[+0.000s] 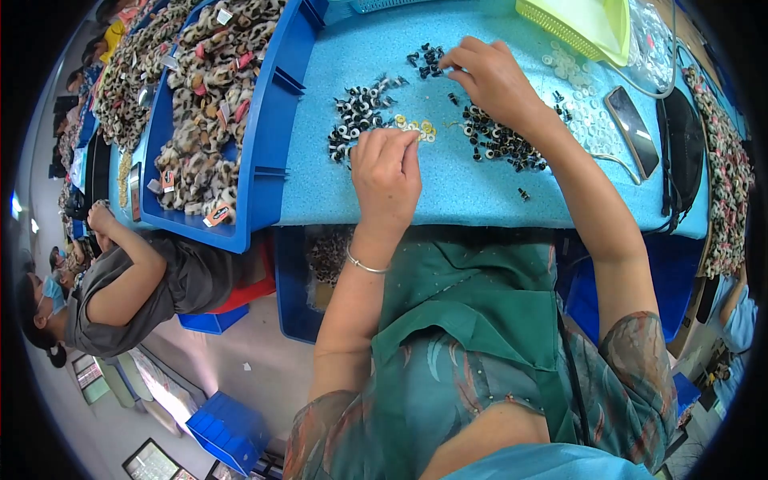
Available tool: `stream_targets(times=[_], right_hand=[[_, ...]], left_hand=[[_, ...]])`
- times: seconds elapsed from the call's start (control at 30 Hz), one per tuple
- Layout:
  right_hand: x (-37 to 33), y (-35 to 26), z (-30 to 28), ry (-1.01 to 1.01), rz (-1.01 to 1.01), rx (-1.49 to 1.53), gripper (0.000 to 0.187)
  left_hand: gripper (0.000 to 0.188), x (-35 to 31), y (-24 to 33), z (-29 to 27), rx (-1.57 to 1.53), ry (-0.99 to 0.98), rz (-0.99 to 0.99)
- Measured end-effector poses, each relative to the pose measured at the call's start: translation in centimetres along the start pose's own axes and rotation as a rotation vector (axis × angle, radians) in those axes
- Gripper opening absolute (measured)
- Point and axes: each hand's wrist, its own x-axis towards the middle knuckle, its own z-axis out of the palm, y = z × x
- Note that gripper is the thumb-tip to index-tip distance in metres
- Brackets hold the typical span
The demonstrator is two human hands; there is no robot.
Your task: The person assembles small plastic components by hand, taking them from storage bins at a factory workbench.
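Note:
My left hand [386,170] is closed with its fingertips pressed together beside a small group of yellow-rimmed toy eyes [424,128]. What those fingers hold, if anything, is hidden. Just left of it lies a heap of black-and-white plastic toy eyes [358,112] with stems. My right hand [494,82] hovers farther off, thumb and forefinger slightly apart, near a small cluster of black stemmed pieces [426,61]. I see nothing between its fingers. Below that wrist spreads a larger pile of dark stemmed toy eyes [500,142].
A blue bin [268,136] of leopard-print plush pieces [212,104] borders the left side. Clear washers [592,120], a phone [632,132], a cable and a black pouch [682,148] lie right. A yellow-green basket [580,28] stands behind. Another person [132,288] sits at left.

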Motion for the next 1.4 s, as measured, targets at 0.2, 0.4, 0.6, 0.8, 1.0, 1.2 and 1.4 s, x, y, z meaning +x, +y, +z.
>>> stream_targets(times=[0.2,0.4,0.6,0.8,1.0,1.2,1.4], right_hand=[[2.3,1.6,3.5,-0.104,0.034,-0.066,0.012],[1.8,1.3,2.1,-0.196,0.116,-0.024,0.018],[1.5,-1.3,5.0,-0.120,0.117,-0.085,0.011],[1.4,-1.2,4.3,-0.120,0.002,-0.154,0.009],[0.5,-2.3,2.2,-0.037,0.014,0.170,0.010],[-2.6,-4.9,-0.2,-0.004,-0.040,0.527,0.014],[-4.4,-5.9,-1.2,-0.011,-0.022,0.627,0.014]], left_hand=[[0.012,1.3,-0.2,0.3,0.082,-0.057,0.014],[0.013,1.6,0.0,0.8,0.132,-0.134,0.114],[0.011,1.1,-0.7,-0.7,0.114,-0.208,0.090],[0.014,1.5,0.7,-0.6,-0.081,-0.107,0.002],[0.006,1.3,0.0,-0.9,-0.722,-0.052,-0.525],[0.006,1.3,-0.5,-1.4,-1.068,-0.125,-0.743],[0.009,0.5,-0.2,-1.3,-1.264,-0.269,-0.787]])
